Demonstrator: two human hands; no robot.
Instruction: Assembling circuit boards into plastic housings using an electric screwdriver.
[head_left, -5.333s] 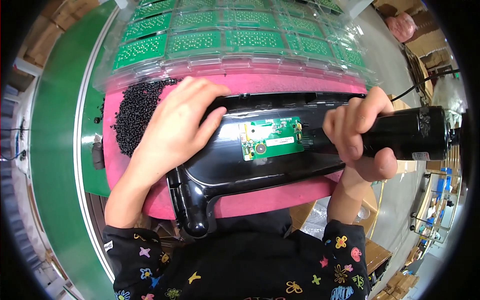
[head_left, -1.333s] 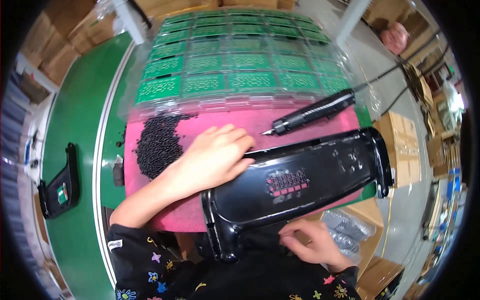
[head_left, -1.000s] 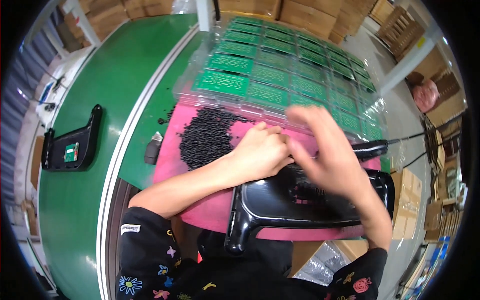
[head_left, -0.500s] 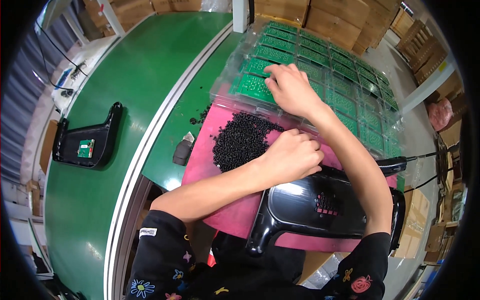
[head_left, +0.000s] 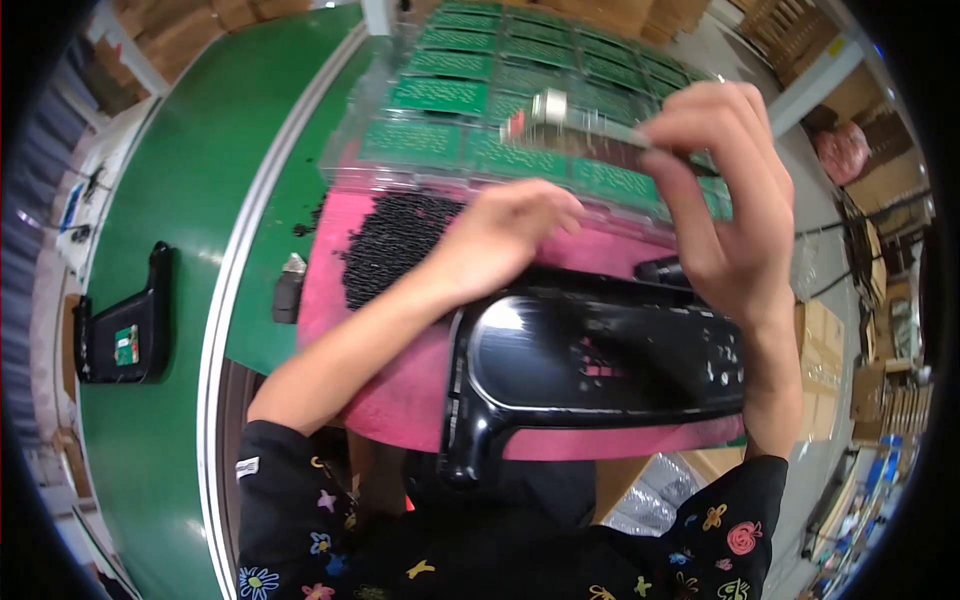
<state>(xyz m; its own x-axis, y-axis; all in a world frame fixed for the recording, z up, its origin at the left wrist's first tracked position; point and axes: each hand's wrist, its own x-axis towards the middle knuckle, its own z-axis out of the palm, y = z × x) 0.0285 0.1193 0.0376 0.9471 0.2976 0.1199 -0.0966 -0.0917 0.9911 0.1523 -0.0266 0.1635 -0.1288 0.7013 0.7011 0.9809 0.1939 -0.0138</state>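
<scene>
1. Pink flat mat [head_left: 405,385]: heap of small black pieces [head_left: 385,248], glossy black plastic housing [head_left: 535,365], black cylindrical tool [head_left: 660,269] (partly hidden), clear plastic tray [head_left: 352,178] overlapping far edge.
2. Smooth green tabletop [head_left: 165,460]: second black plastic housing [head_left: 152,340].

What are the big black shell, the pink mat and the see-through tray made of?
Black shell: probably hard, glossy plastic; light glints off its curves.
Pink mat: dull, without glints, maybe rubber or foam; I can't tell which.
See-through tray: likely thin, clear plastic; pink shows through its edge.

Circuit board [head_left: 590,143] — blurred, aloft; black housing [head_left: 535,365] — on pink mat [head_left: 395,395].
</scene>
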